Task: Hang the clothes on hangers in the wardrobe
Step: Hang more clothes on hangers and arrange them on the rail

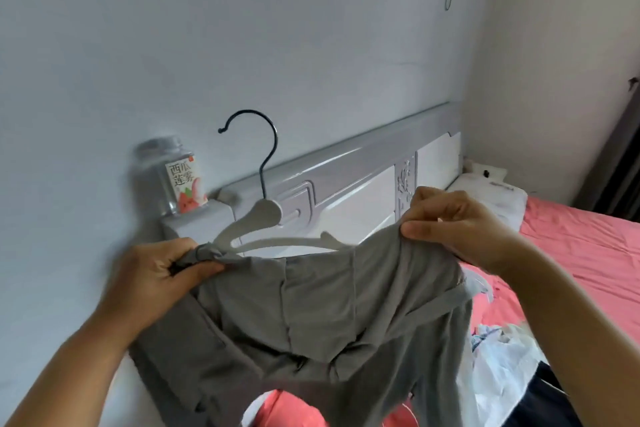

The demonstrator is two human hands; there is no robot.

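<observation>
While the left hand [162, 276] grips a bunched end of the grey garment [311, 315] at 9 o'clock, the right hand [460, 225] pinches its other edge at 3 o'clock. The hanger [263, 218] (dark hook upward) sits inside the cloth, above the pink bed [588, 253].

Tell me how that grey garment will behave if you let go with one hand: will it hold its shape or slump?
Likely to slump: the grey garment already sags and folds between the left hand and right hand. It looks thin and light, so one hand should carry it. It may slide off the smooth pale hanger, whose arm it only partly covers.
</observation>
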